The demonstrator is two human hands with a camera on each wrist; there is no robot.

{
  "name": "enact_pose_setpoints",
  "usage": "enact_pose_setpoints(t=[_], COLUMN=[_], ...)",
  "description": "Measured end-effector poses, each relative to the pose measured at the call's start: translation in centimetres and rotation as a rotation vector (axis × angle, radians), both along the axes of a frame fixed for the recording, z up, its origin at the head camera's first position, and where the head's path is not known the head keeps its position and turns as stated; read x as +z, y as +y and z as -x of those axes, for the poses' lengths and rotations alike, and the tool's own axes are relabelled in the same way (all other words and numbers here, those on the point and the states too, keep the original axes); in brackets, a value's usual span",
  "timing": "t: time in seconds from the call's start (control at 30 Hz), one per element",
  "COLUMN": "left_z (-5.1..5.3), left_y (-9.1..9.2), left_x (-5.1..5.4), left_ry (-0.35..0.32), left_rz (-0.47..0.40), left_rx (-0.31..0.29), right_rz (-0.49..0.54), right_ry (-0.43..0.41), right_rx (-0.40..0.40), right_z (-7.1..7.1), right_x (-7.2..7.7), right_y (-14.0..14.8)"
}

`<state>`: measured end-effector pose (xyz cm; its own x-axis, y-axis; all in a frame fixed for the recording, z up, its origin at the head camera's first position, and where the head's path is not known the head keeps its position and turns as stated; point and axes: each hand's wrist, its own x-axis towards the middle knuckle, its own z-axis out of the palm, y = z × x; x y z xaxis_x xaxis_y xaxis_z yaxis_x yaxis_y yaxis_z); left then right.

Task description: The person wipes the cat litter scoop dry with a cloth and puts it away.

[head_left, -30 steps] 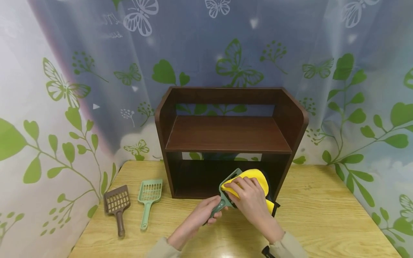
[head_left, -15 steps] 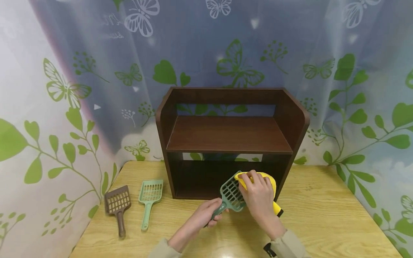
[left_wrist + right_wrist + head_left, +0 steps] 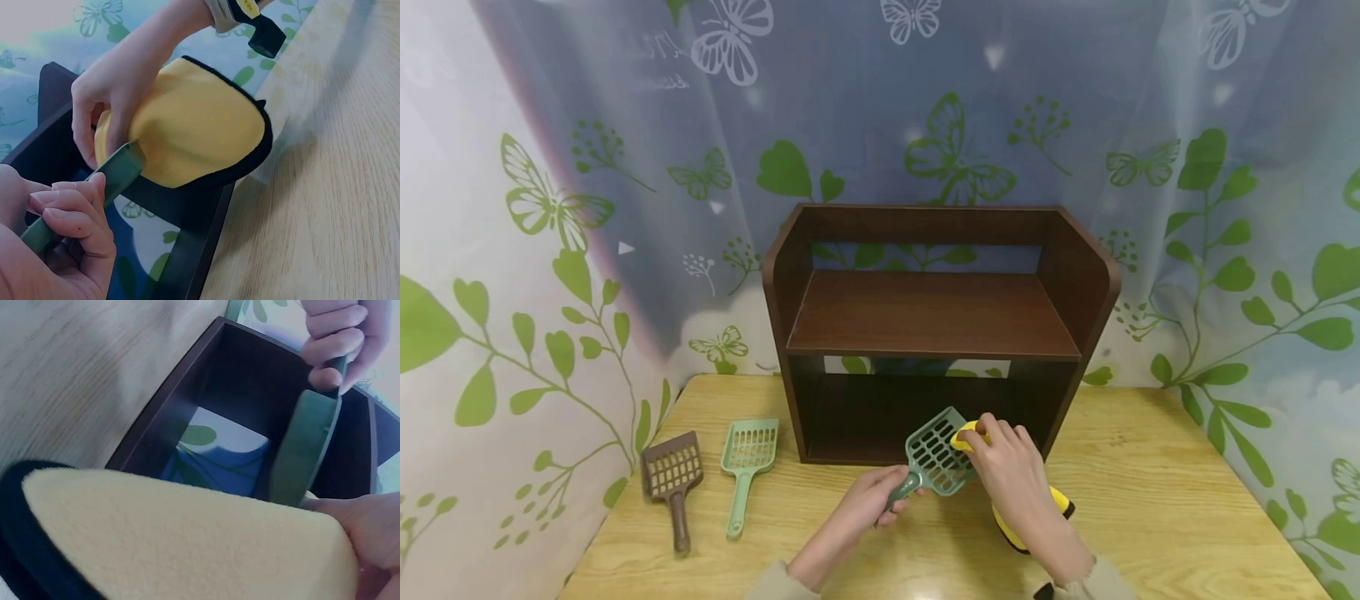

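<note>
Head view: your left hand wraps round the handle of the dark green scoop, whose slotted head is raised before the shelf's lower bay. Your right hand pinches a fold of the yellow cloth at the head's right side, apparently touching; the rest trails loose.

Risks, as judged: pressure far out from the handle could twist the scoop in your left grip; a cloth edge poked through the slots could snag; a wide stroke could knock the head on the shelf.

Obscured: your right hand covers part of the scoop's right rim and much of the cloth. Left wrist view gives the scoop edge-on. Pinch firmness and scoop-to-shelf gap: cannot tell.
</note>
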<state>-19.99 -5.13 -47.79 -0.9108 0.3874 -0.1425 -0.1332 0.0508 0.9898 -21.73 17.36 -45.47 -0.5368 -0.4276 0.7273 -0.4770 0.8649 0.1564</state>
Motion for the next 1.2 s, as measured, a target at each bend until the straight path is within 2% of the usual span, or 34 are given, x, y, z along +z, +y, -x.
enact_pose_setpoints(t=[0.1,0.23,0.37,0.67,0.77,0.87,1.03,1.2], left_z=[0.0,0.1,0.3,0.5,0.4,0.3,0.0,-0.4], left_y=[0.0,0.0,0.1,0.3,0.4,0.6,1.1,1.4], left_x=[0.1,0.2,0.2,-0.1,-0.1,0.0,0.4,0.8], left_ry=[0.009,0.022,0.023,0.017,0.02,0.021,0.025,0.031], left_rz=[0.003,0.02,0.037,0.061,0.057,0.051,0.033,0.018], left_rx=[-0.014,-0.002,0.005,-0.049,-0.057,-0.066,-0.081,-0.067], right_rz=[-0.015,-0.058,-0.082,0.064,0.099,0.103,0.043,0.009], right_ry=[-0.05,-0.112,-0.132,-0.044,-0.013,0.004,0.018,0.023], right_rx=[-0.007,-0.034,-0.043,-0.081,-0.066,-0.027,0.009,0.027], right_z=[-0.7,-1.5,-1.8,-0.6,-0.4,-0.1,0.2,0.6], right_x=[0.4,0.9,1.3,2.9,3.3,3.0,1.7,0.4], right_y=[0.3,0.9,1.6,3.4,3.2,2.3,0.8,-0.3])
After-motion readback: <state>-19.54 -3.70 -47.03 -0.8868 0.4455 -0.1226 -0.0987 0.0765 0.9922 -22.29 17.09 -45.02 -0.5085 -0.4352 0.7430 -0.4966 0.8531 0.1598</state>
